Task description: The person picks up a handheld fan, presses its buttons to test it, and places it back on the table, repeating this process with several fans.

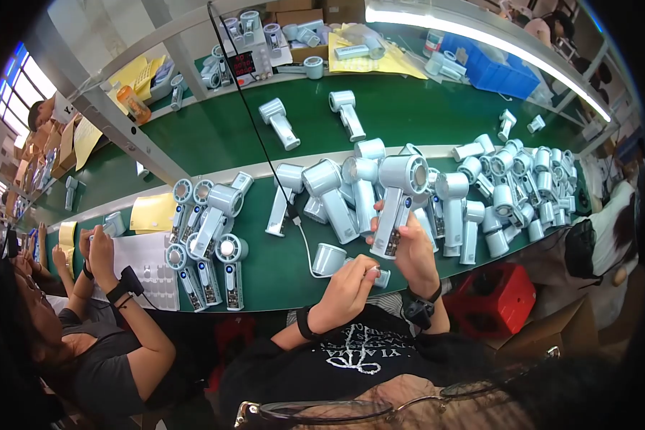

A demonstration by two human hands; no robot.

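I have the right hand [417,251] clasped around a pale-blue plastic handheld fan with a round grilled head [392,218], slightly tilted above the green desk's [276,276] near edge. The left hand [345,290], fingertips pinched, on what I can't tell, is just beside its base. I'd judge this a checking step, calling next for a steady grip.

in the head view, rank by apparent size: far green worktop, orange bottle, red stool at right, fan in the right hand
1. Far green worktop
2. Red stool and fan in the right hand, unranked: fan taller, stool wider
3. Orange bottle
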